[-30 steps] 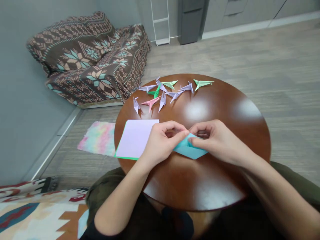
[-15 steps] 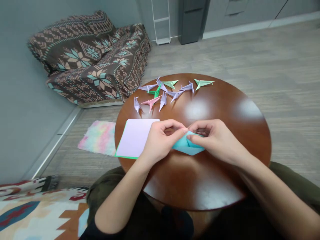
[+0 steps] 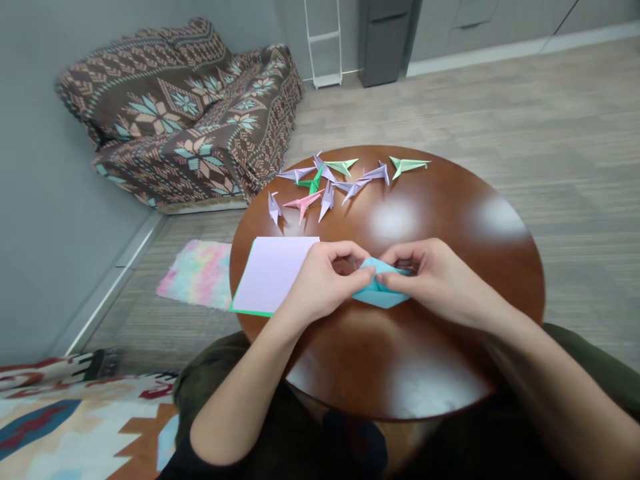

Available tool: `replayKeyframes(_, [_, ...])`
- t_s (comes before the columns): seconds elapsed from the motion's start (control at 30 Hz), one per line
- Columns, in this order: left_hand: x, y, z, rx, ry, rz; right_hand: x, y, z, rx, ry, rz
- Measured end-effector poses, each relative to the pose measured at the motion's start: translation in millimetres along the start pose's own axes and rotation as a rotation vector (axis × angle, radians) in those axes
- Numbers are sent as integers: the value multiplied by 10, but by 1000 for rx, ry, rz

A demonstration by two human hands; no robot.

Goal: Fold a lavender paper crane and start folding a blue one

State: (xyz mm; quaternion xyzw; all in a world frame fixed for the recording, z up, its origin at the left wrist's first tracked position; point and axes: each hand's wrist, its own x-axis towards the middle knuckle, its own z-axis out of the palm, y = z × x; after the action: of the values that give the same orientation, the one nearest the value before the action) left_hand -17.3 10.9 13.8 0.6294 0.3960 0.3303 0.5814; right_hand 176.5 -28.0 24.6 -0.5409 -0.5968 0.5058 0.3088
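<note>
A light-blue sheet of origami paper [image 3: 383, 298], partly folded, is held between both hands above the near middle of the table. My left hand [image 3: 330, 279] pinches its left side, with the thumb on top of the paper. On the right, my right hand [image 3: 425, 277] grips it the same way, thumb pressing on the near fold. The other fingers of both hands curl behind the paper, and their tips are partly hidden. Beside my left forearm lies a stack of square paper [image 3: 275, 270], lilac on top with a green edge showing beneath.
Several folded paper cranes in lilac, a pink crane [image 3: 303, 205] and green ones [image 3: 407, 165] lie at the far left of the round brown table [image 3: 470, 267]. Beyond stands a sofa [image 3: 195, 127] under a patterned throw. A fluffy pastel rug [image 3: 197, 273] lies on the floor.
My left thumb has shifted slightly down and left off the paper's top corner, showing more of the upper fold. My right hand has barely moved.
</note>
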Motion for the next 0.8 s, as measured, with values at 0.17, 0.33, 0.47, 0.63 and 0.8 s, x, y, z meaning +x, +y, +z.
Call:
replayKeyframes(0.17, [-41, 32, -13, 209, -57, 13, -21, -19, -26, -78, -124, 20])
replayKeyframes(0.33, [-45, 57, -38, 316, -142, 77, -42, -48, -45, -168, -202, 9])
replayKeyframes(0.47, [-38, 72, -72, 332, -164, 71, -54, -45, -62, -224, -247, 12])
replayKeyframes(0.63, [-1, 67, -173, 279, -19, 120, -51, -40, -80, -199, -269, 48])
replayKeyframes(0.8, [-5, 74, -142, 130, -108, 77, -34, -36, -107, -72, -166, 69])
